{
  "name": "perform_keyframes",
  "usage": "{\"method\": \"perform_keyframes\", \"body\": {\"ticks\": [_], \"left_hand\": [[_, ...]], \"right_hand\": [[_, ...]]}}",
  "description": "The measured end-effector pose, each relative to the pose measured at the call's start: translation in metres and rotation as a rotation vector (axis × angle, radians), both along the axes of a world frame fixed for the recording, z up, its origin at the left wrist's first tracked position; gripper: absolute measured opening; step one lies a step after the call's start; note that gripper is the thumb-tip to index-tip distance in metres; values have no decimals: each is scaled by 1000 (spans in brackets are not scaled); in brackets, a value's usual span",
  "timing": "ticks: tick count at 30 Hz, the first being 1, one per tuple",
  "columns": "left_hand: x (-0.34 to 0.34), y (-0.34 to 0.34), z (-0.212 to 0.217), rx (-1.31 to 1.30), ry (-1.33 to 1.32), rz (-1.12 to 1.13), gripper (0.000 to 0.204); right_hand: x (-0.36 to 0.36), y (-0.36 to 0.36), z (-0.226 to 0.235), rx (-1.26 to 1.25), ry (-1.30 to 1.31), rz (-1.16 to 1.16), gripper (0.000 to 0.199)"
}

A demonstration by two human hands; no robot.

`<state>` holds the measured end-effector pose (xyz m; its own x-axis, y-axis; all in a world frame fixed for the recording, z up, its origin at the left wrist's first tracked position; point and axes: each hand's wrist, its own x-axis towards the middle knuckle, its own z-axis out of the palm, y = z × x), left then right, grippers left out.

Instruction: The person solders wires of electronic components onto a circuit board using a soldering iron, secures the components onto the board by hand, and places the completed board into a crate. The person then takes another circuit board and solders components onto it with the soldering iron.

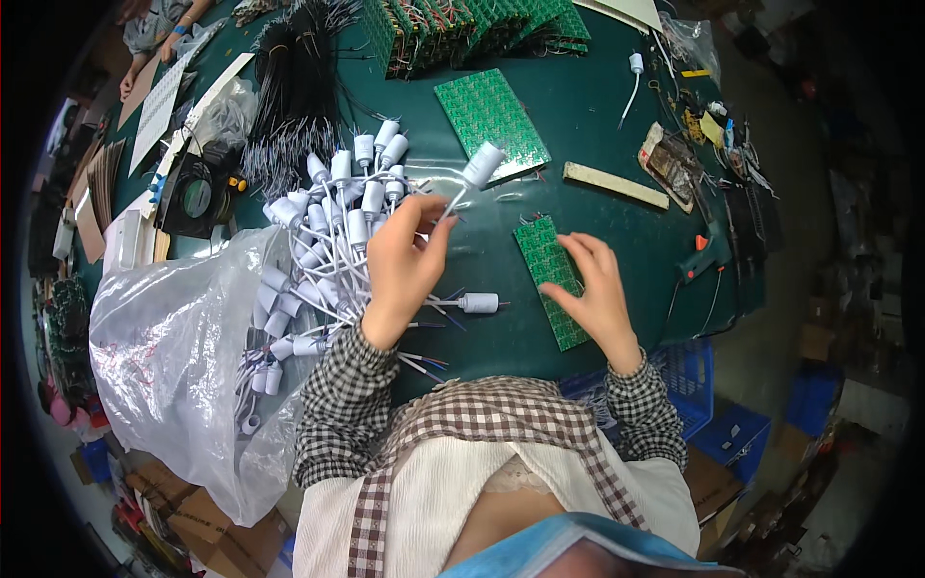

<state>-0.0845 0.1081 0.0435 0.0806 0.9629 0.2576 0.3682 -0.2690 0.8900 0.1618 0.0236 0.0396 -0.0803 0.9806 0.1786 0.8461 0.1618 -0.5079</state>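
Pinched between the thumb and fingers of my left hand (pixel 409 260) is the white cable of a white cylindrical sensor (pixel 484 166), its body tilted up and to the right. My right hand (pixel 599 297) hovers over or rests on a narrow green circuit board panel (pixel 547 270); its thumb and fingers are apart, the thumb over the board's face and the fingertips by its right edge. Whether they touch it I cannot tell. One more white cylinder (pixel 480 303) lies between my hands. Left of my left hand is a heap of similar cabled cylinders (pixel 332 207).
A clear plastic bag (pixel 183 337) spills over the table's left side. Beyond my hands lie a larger green panel (pixel 493 120), stacked boards (pixel 462 34) and black wire bundles (pixel 294 87). A pale bar (pixel 617 185) and a green-and-red tool (pixel 701 255) lie right. A co-worker's arm (pixel 173 39) shows far left.
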Motion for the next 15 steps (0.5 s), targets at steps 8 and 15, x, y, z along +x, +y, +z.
{"method": "perform_keyframes", "body": {"ticks": [8,15], "left_hand": [[-8,-37,56,154,14,-173,16],[-17,-61,49,-70,-11,-203,12]], "right_hand": [[-50,7,28,-309,249,298,53],[-74,33,-22,-29,360,193,45]]}}
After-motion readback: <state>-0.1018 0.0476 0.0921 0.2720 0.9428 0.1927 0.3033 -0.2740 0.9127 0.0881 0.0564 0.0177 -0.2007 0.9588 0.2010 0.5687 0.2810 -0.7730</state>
